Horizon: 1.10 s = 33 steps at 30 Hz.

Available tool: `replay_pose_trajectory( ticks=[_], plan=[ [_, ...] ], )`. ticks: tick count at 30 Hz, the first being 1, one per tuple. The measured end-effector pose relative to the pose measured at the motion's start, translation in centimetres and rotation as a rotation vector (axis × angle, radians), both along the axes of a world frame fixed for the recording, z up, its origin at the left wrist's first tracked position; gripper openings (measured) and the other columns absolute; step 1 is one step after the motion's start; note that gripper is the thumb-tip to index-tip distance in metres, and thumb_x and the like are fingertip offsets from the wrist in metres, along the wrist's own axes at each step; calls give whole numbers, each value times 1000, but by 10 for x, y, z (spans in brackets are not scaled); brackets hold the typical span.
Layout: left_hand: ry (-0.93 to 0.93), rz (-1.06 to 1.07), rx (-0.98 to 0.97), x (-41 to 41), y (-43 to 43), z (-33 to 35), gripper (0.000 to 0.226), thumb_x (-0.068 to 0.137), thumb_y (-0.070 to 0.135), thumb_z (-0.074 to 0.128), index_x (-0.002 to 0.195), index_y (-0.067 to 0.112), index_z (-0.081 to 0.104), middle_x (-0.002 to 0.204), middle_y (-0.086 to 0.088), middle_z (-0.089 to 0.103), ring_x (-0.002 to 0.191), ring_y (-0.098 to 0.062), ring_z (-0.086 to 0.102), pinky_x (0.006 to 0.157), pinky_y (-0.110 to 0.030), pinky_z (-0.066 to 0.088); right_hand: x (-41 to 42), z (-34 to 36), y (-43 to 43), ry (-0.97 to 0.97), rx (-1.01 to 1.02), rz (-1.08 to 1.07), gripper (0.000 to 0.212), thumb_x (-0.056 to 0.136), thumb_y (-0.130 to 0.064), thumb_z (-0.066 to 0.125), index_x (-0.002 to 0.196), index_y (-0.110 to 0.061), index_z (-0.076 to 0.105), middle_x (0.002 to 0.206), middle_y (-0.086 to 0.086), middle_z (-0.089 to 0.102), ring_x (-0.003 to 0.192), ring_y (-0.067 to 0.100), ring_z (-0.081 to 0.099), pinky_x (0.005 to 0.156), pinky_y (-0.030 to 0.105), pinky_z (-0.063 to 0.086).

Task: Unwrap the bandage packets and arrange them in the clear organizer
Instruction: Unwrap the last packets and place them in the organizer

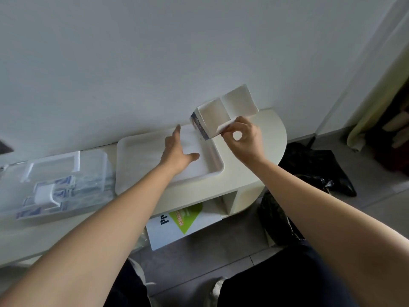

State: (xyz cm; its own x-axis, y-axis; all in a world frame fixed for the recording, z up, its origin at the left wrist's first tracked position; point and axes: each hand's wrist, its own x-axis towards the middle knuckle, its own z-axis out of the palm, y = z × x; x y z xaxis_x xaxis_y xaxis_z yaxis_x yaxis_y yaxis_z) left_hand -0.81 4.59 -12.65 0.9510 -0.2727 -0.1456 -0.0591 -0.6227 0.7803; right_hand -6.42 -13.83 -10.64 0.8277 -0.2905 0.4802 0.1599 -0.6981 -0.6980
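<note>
Against the wall stood a cream round-ended desk (254, 173) carrying a white plastic tray (132, 156) and, to its left, the clear plastic organizer (93, 165) with blue-and-white bandage packets (64, 185) inside. The right hand (243, 140) pinched an opened white cardboard box (212, 120), tilted over the tray. It looked light and crushable, best gripped by its sides. The left hand (177, 151) was spread, empty.

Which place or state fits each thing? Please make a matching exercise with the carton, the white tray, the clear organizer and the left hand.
1 carton
2 white tray
3 clear organizer
4 left hand

a contains blue-and-white packets
b fingers stretched out
c pinched at a flap by the right hand
d lies under the left hand

Pairs: 1-c, 2-d, 3-a, 4-b
</note>
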Motion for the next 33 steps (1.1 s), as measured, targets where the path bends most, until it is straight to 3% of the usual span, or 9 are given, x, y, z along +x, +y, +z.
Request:
replay_pose_trajectory(
  ticks=[3, 6, 8, 12, 17, 19, 26, 29, 33],
  plan=[
    [-34, -23, -131, -3, -6, 8, 112, 77, 18, 79, 152, 32, -3, 152, -4, 13, 109, -20, 50, 95, -31, 43, -12, 6, 1, -14, -2, 55, 19, 74, -12, 58, 67, -19, 74, 77, -3, 67, 68, 10, 63, 65, 33, 51],
    [-94, -55, -199, -10, -13, 12, 107, 70, 13, 83, 150, 24, 13, 146, -5, 18, 118, -25, 48, 98, -32, 44, -24, 11, 5, -26, -8, 103, 23, 73, -10, 59, 63, -29, 67, 72, -3, 64, 65, 11, 60, 60, 34, 49],
    [-125, -53, -205, -15, -16, 12, 100, 68, 14, 84, 144, 21, 20, 142, -6, 23, 120, -27, 47, 101, -38, 44, -27, 12, 4, -11, 22, 129, 19, 73, -9, 59, 62, -21, 68, 71, -2, 64, 65, 9, 60, 62, 35, 49],
    [-85, -35, -212, -21, -21, 14, 96, 66, 22, 86, 140, 21, 24, 133, -5, 27, 113, -21, 47, 101, -38, 45, -35, 13, -3, 41, 80, 168, 8, 78, -15, 58, 84, -12, 55, 84, -1, 63, 69, 13, 63, 63, 36, 53],
    [-48, -92, -187, -39, -47, 26, 91, 66, 26, 85, 140, 21, 32, 131, -7, 35, 108, -19, 49, 90, -29, 47, -52, 24, -18, 122, 180, 151, 67, 72, -41, 76, 119, -24, 32, 94, 4, 55, 70, 21, 63, 62, 37, 54],
    [-22, -118, -186, -49, -63, 29, 91, 67, 27, 84, 141, 22, 31, 132, -7, 34, 106, -18, 48, 87, -27, 47, -62, 28, -31, 153, 130, 96, 76, 68, -46, 79, 127, -24, 35, 92, -4, 54, 73, 19, 63, 66, 36, 54],
    [95, -366, -100, -91, -129, 22, 84, 79, 30, 75, 147, 19, 26, 129, -7, 53, 115, -26, 54, 96, -38, 47, -116, 27, -85, 236, -110, -311, 57, 71, -43, 71, 116, -21, 45, 89, -6, 57, 79, 20, 56, 67, 33, 43],
    [138, -452, 8, -110, -156, 12, 81, 84, 30, 70, 149, 16, 25, 143, -12, 43, 125, -29, 48, 101, -43, 44, -142, 17, -107, 351, -136, -457, 60, 70, -43, 71, 119, -20, 43, 105, 1, 61, 91, 27, 57, 69, 31, 37],
    [118, -515, 75, -129, -172, 4, 63, 86, 27, 65, 142, 14, 41, 135, -10, 49, 121, -26, 50, 101, -40, 44, -167, -5, -130, 463, -112, -553, 64, 74, -36, 73, 125, -16, 40, 123, 8, 55, 105, 33, 57, 77, 35, 40]
  ],
)
